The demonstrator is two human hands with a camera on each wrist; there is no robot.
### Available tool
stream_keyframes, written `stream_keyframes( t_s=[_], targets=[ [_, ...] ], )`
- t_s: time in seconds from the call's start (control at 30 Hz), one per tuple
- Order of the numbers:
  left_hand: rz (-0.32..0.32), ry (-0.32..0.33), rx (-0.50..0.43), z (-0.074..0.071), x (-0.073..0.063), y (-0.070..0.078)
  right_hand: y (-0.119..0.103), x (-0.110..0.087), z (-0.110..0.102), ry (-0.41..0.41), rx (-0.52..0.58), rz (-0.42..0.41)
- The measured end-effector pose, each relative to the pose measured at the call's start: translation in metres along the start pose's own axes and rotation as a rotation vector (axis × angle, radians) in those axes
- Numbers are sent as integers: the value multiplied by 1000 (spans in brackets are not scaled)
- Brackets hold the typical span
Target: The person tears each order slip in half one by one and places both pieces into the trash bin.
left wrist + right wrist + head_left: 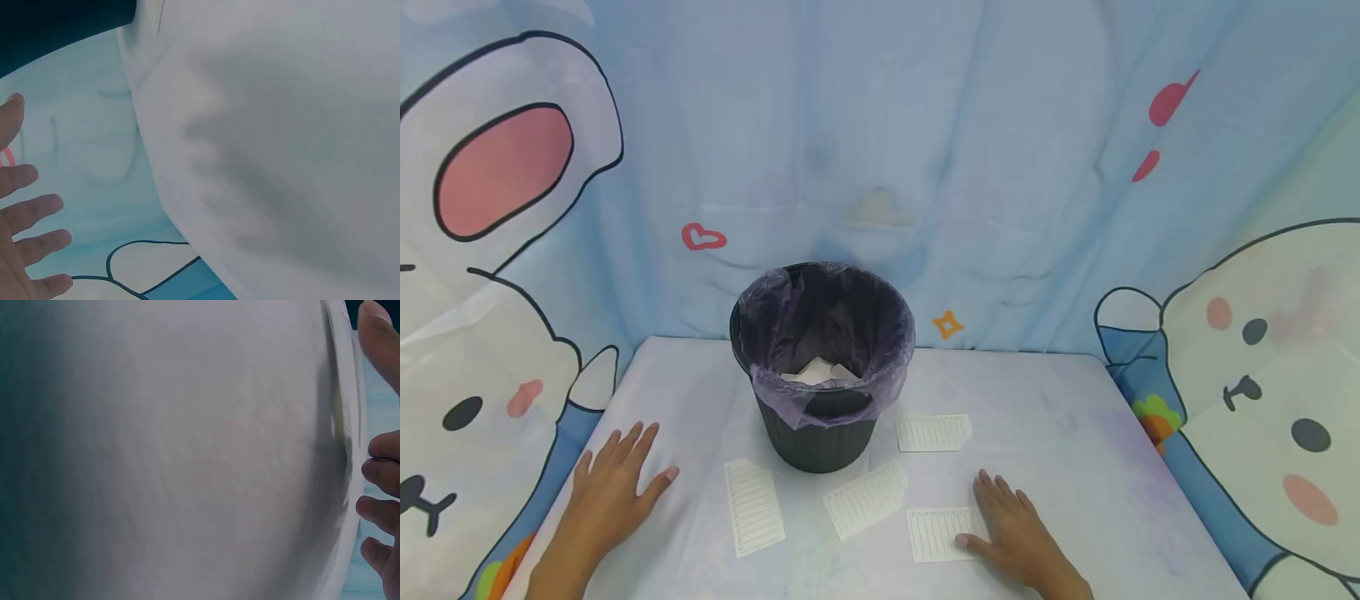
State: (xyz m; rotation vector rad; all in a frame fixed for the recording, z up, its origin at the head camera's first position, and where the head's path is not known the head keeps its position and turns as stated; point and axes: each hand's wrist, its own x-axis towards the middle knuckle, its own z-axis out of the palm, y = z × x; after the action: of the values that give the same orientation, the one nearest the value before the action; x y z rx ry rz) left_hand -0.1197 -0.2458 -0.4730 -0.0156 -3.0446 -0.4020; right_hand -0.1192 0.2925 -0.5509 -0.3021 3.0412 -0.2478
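My left hand point(612, 496) is held over the left side of the table with its fingers spread, holding nothing. In the left wrist view a shadow falls on the white cloth beside these spread fingers point(40, 212). My right hand point(1018, 533) is at the right end of a white lined paper card point(934, 535), covering part of it; I cannot tell whether it touches the card. Its fingers are extended, the thumb apart. Other such cards lie around: one upright at left point(754, 507), one slanted in the middle point(867, 500), one farther back point(933, 433).
A black bin point(816, 446) with a purplish plastic liner point(887, 387) stands at the table's back middle. White paper pieces point(820, 372) lie inside it. A pale cloth covers the table point(1052, 433), and a blue cartoon-print curtain point(880, 125) hangs behind and at both sides.
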Motion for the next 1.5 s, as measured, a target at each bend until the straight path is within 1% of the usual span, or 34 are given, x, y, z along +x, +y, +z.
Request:
stream_keyframes(
  t_s=[0.17, 0.37, 0.53, 0.6, 0.87, 1.07, 1.17, 1.4, 1.5],
  targets=[
    [4, 11, 6, -1, 0, 2, -4, 2, 4, -52, 4, -4],
    [11, 17, 15, -3, 0, 2, -8, 3, 3, -79, -45, -16],
    [12, 16, 10, -3, 1, 2, -8, 5, 2, -60, -119, -44],
    [11, 17, 6, -4, 1, 2, -8, 6, 2, -51, -123, -56],
    [20, 28, -2, -3, 0, 3, -4, 6, 3, 2, -72, -103],
    [34, 46, -2, -3, 0, 5, -5, 6, -2, -1, -30, -119],
    [43, 59, -3, -3, 0, 5, -6, 6, -4, 5, -34, -120],
    [66, 93, -19, -3, 0, 7, -7, 6, -5, 45, -88, -121],
    [76, 111, -23, -2, -1, 8, -8, 6, -4, 64, -84, -125]
  ],
)
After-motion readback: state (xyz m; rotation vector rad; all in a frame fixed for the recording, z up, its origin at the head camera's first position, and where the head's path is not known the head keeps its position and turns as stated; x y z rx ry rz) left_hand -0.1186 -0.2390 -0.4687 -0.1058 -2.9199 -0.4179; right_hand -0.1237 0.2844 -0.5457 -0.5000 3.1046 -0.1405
